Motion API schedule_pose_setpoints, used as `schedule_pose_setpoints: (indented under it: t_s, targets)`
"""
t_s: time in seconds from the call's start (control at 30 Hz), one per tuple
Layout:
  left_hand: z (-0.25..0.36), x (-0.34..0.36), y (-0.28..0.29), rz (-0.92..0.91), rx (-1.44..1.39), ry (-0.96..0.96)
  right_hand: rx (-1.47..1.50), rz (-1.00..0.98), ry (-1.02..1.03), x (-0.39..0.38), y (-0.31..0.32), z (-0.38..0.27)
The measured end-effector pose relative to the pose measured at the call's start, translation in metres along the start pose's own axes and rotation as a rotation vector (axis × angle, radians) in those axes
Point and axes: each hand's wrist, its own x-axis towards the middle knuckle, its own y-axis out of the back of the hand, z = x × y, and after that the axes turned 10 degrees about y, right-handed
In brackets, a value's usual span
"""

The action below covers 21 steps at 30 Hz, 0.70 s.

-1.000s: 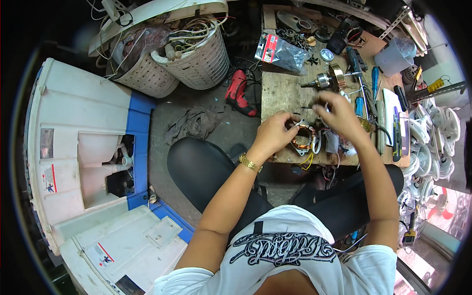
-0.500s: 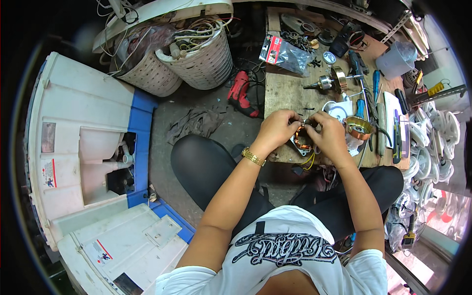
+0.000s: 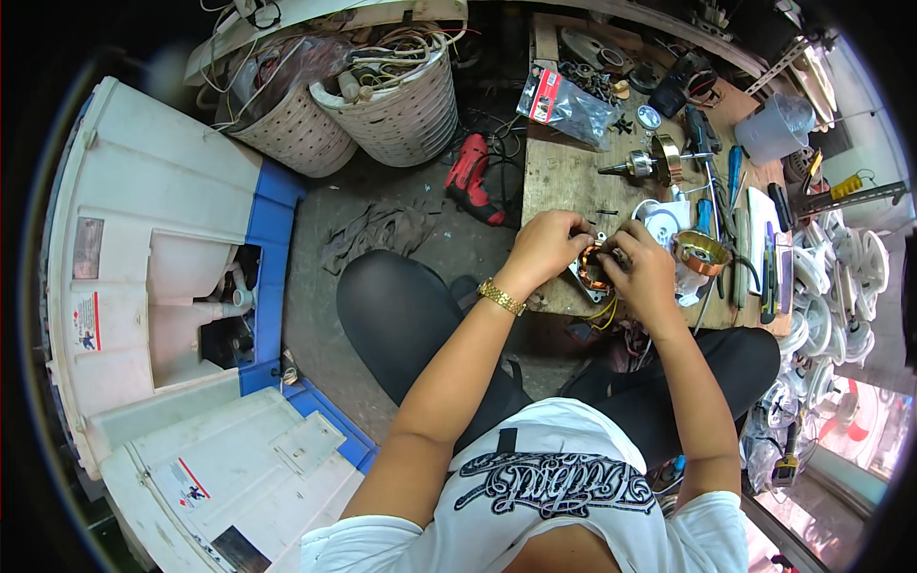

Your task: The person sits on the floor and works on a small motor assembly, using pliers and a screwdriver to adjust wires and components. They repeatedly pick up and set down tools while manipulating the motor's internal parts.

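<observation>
A motor stator (image 3: 589, 279) with copper windings in a silver metal frame sits at the near edge of the wooden bench, yellow wires hanging from it. My left hand (image 3: 551, 250) pinches its far left side with thumb and forefinger. Over its right side, my right hand (image 3: 642, 274) has curled fingers closed on the ring, partly hiding the coils. Whether a small part is between those fingertips is not visible. Right of my right hand lie a brass-coloured motor cover (image 3: 702, 251) and a white round plastic part (image 3: 659, 222). A rotor with its shaft (image 3: 659, 162) lies farther back.
Screwdrivers, including a blue-handled one (image 3: 735, 170), and pliers (image 3: 770, 277) lie along the bench's right side. A clear plastic packet (image 3: 571, 107) and a translucent tub (image 3: 772, 129) stand farther back. A red power tool (image 3: 470, 181) rests on the floor beside perforated white baskets (image 3: 396, 115).
My right hand's fingers have shifted nearer and curled more over the stator's right side. My left hand stays at its left side. The whole view has shifted slightly.
</observation>
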Motion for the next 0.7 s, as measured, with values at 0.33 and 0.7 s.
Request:
schedule_pose_setpoints:
  t_s: [0.33,0.7]
  targets:
    - [0.006,-0.003,0.004,-0.016,0.019,0.017,-0.200,0.143,0.057,-0.010,-0.014,-0.018]
    - [0.002,-0.003,0.002,-0.008,-0.016,0.032,-0.028,0.238,-0.073,-0.015,-0.025,-0.017]
